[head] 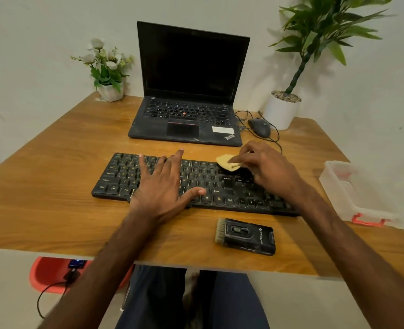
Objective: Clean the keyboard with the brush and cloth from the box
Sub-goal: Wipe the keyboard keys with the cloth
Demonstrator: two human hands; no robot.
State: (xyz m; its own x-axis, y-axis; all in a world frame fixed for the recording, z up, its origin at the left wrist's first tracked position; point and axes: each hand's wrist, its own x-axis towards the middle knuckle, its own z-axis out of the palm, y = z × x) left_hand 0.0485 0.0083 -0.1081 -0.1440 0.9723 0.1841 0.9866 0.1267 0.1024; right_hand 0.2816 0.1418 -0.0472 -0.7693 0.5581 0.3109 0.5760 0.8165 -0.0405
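Keyboard, black, lies across the middle of the wooden table, angled slightly, its near edge well back from the table's near edge. Left hand rests flat on the left-centre keys, fingers spread apart. Right hand pinches a tan cloth against the far right keys. Black brush lies on bare wood just near of the keyboard, bristles pointing left. Clear plastic box sits at the right table edge. Open wood remains left of the keyboard; ThinkPad laptop stands beyond
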